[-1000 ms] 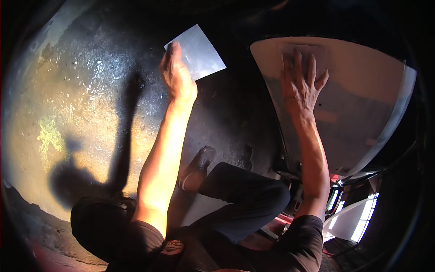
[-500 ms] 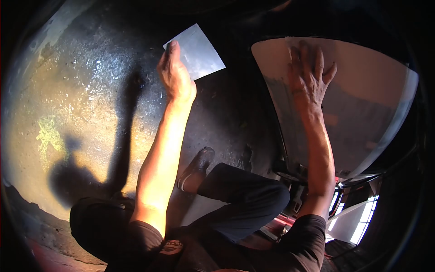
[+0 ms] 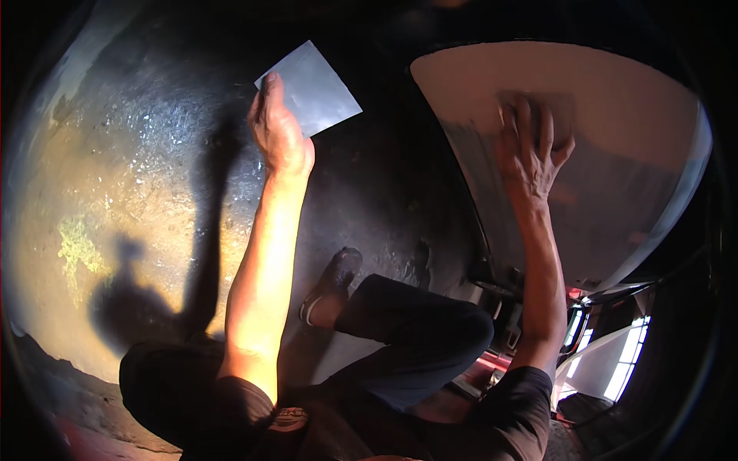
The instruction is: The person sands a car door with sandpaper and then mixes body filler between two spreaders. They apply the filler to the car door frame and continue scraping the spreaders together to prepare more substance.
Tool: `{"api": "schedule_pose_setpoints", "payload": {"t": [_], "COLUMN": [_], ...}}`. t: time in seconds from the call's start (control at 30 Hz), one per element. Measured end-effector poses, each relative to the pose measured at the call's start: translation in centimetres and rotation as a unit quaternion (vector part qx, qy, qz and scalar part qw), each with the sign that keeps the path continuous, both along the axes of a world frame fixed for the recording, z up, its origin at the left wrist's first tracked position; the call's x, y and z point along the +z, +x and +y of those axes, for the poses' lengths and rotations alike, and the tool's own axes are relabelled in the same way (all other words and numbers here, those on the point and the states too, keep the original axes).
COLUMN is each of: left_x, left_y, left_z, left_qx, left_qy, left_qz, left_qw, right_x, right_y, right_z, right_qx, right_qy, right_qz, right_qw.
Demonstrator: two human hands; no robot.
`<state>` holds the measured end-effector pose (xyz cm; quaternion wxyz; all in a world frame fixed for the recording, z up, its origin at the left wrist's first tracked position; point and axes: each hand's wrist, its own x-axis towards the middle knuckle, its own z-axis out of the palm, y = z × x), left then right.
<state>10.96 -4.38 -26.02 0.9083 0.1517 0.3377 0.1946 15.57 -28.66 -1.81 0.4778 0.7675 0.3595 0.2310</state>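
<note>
Fingers (image 3: 525, 123) of the right hand (image 3: 530, 165) lie spread and flat on the white panel (image 3: 630, 84), pressing what looks like a pad (image 3: 563, 102) that shows just past the fingertips. Farther left, the left hand (image 3: 278, 137) pinches a grey sheet (image 3: 315, 81) by its near corner. The sheet angles up and away beyond those fingers, well apart from the panel.

**Around the work: floor and shadows**

A rough, stained concrete floor (image 3: 146, 131) fills the left of the frame, sunlit, with a yellow paint patch (image 3: 77, 247) at centre left. A dark shadow (image 3: 127, 296) lies lower left. Bright white shapes (image 3: 607, 365) show lower right.
</note>
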Motion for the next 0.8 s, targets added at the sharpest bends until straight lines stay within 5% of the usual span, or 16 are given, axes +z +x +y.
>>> {"api": "schedule_pose_setpoints", "payload": {"t": [0.3,0.53,0.8], "left_x": [0.1,0.2,0.8], "left_y": [-0.7,-1.0,-1.1], "left_z": [-0.5,-0.2,0.3], "left_qx": [-0.020,-0.028,-0.008], "left_qy": [-0.025,-0.016,-0.015], "left_qz": [-0.015,-0.015,0.010], "left_qw": [0.999,0.999,1.000], "right_x": [1.0,-1.5,-4.9], "right_y": [-4.9,-3.1,0.1], "right_z": [-2.4,4.6,6.1], "right_qx": [-0.078,0.029,0.014], "right_qy": [-0.011,0.030,0.017], "right_qz": [0.004,0.075,0.082], "right_qw": [0.997,0.996,0.996]}}
